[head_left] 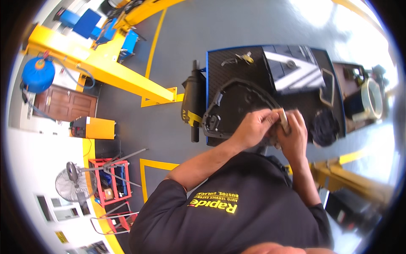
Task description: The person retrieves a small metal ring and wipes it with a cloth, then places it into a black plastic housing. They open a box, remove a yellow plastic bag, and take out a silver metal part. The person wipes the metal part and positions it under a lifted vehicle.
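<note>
The black rimmed part [259, 87] looked matt, the surface [215, 64] ridged, the floor [198, 25] smooth and glossy, the nine o'clock door [67, 101] wooden.

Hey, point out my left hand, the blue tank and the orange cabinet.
Left hand [253, 128]: head view, on the back of the hand.
Blue tank [39, 76]: head view, on its rounded body.
Orange cabinet [100, 128]: head view, on its side panel.
</note>
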Motion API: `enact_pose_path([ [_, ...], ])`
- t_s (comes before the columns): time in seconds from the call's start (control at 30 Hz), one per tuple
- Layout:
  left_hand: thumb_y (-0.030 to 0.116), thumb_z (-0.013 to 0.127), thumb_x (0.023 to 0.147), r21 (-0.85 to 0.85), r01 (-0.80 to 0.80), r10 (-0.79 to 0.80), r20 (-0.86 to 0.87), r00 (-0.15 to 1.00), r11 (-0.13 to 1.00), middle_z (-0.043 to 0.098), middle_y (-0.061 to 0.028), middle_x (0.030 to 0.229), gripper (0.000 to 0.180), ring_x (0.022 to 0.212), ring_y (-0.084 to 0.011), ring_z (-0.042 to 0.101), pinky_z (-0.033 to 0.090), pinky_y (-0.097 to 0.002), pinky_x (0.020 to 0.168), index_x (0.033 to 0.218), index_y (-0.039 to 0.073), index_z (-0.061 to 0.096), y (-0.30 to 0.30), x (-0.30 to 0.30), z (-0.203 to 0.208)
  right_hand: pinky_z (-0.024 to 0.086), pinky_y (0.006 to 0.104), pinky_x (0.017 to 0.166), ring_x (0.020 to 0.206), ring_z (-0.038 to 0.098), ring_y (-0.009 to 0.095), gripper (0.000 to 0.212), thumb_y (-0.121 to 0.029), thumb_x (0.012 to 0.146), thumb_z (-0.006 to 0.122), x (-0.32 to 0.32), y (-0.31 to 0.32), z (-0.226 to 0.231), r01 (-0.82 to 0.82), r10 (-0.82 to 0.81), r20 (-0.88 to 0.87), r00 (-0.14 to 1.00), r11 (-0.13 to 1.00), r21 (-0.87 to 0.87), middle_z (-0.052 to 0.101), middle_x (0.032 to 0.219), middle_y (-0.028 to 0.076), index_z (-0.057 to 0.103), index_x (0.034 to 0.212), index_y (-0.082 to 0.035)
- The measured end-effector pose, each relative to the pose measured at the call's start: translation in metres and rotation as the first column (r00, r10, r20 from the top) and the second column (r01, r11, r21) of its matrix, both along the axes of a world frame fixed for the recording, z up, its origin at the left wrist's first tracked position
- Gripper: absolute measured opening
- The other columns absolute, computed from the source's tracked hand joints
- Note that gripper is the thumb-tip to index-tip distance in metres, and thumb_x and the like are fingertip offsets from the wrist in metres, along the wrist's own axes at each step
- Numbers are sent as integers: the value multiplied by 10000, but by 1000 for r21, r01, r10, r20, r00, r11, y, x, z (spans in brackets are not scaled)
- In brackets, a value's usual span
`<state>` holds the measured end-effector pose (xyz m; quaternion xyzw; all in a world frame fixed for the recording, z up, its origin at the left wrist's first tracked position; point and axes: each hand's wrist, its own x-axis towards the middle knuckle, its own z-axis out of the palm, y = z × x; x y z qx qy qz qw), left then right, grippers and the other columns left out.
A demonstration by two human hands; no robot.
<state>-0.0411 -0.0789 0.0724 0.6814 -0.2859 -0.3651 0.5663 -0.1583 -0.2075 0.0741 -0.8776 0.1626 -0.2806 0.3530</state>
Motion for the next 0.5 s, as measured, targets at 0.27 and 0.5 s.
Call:
enact_pose_path([
  [0.27, 299, 718, 1015, -220, -210, 150, -261, 954, 953, 695, -42, 910, 279, 831, -107, 672, 570, -270, 782, 969, 31, 661, -4, 9, -10, 527, 458, 714, 824, 637, 357, 295, -63, 692, 802, 24, -11, 5, 63, -37, 172, 984, 987, -150, 619, 884, 126, 595, 901, -43],
  [0.5, 260, 724, 1011, -290, -257, 169, -295, 940, 922, 700, -55, 937, 245, 839, -114, 681, 601, -308, 819, 968, 33, 642, -9, 9, -20, 503, 438, 671, 779, 622, 352, 249, -82, 756, 795, 25, -9, 3, 81, -86, 203, 975, 996, 35, 591, 874, 129, 591, 888, -25],
])
